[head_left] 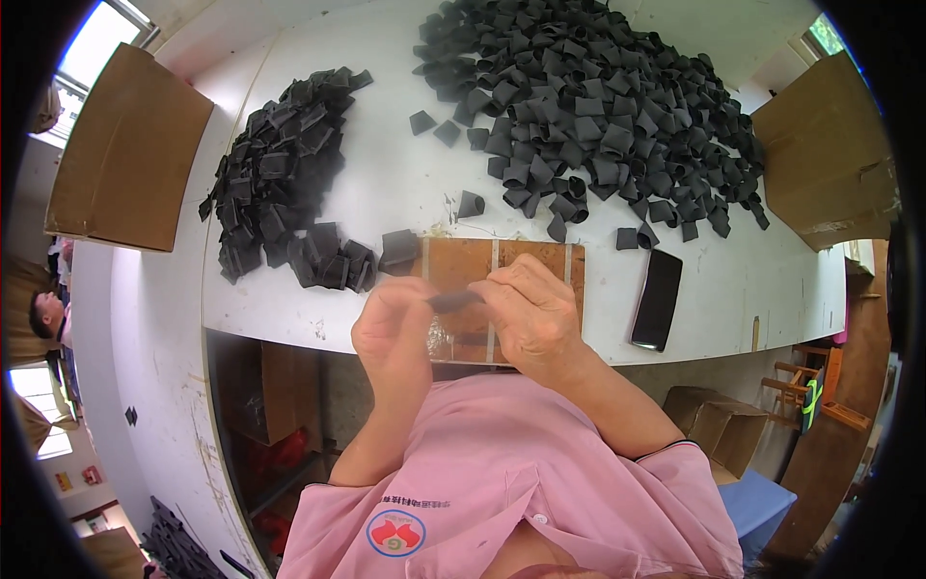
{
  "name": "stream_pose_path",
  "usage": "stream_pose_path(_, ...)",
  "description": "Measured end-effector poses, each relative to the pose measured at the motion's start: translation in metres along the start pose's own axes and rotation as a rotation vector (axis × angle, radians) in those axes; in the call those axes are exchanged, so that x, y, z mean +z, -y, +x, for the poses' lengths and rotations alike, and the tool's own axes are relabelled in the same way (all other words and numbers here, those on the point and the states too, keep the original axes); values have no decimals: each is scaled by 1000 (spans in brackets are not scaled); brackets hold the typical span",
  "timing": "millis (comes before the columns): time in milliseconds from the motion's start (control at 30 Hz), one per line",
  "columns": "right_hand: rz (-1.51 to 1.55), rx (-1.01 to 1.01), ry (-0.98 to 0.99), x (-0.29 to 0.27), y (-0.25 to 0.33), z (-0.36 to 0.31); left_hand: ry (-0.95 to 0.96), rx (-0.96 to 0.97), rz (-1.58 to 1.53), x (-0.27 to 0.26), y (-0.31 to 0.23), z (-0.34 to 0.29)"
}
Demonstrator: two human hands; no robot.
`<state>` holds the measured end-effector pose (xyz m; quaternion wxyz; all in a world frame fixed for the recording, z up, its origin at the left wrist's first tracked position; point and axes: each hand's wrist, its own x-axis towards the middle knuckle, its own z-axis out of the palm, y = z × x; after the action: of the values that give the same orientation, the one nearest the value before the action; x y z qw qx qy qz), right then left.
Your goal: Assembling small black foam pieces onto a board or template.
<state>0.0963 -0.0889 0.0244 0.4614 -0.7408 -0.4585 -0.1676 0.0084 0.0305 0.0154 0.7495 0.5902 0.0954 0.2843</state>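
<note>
Between my two hands is a small dark grey piece (455,301), blurred by motion, over the front of the table. My left hand (391,323) pinches its left end. The fingers of my right hand (529,309) are closed on the other end. Beneath lies a brown board (569,265) with pale strips across it. Just past its left corner sits a black flat piece (398,249), at the near end of a heap of similar black pieces (280,174). Farther right spreads a large pile of dark grey, short sleeve-like pieces (598,116); a single one (471,204) stands beyond the board.
A black phone (657,299) lies right of the board. Cardboard boxes stand at the left (130,150) and right (830,150) of the white table (376,145). Another open carton (714,425) and a blue item (765,511) are below at right. A person (48,314) is at far left.
</note>
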Motion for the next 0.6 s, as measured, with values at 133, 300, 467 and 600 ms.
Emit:
stream_pose_path(133,-18,-10,-17,-3,-1,-2,28,86,66,6,-6,10)
stream_pose_path(300,122,223,102,-13,12,3,257,118,387,6,-19,18)
stream_pose_path(467,59,92,134,-20,16,14,131,78,29,4,-15,15)
stream_pose_path(600,-7,18,150,-17,10,9,156,172,179,2,-8,16)
